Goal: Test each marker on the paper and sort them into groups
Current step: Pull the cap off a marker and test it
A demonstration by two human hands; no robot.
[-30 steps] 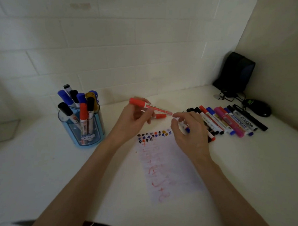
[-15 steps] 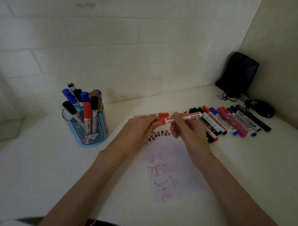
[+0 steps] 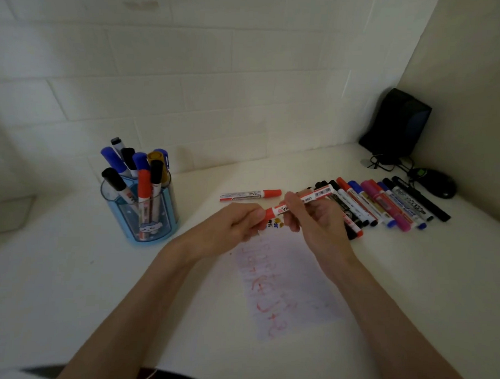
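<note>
since a second ago the first red marker (image 3: 250, 194) has left the left hand (image 3: 233, 226) and lies flat on the tabletop (image 3: 67, 267); both hands are now on a second red marker (image 3: 317, 193).
head view: second red marker held above the top edge of the paper (image 3: 285, 276), tilted, far end up and to the right. left grip pinched on its red near end; right hand (image 3: 319, 221) grip curled round the white barrel. first red marker sits just beyond the hands, red cap pointing right, apart from both groups. row of markers (image 3: 385, 204) lies side by side right of the hands. blue pen cup (image 3: 127, 212) with upright markers stands left. paper carries red scribbles. black speaker (image 3: 396, 124) and mouse (image 3: 435, 183) in the far right corner.
</note>
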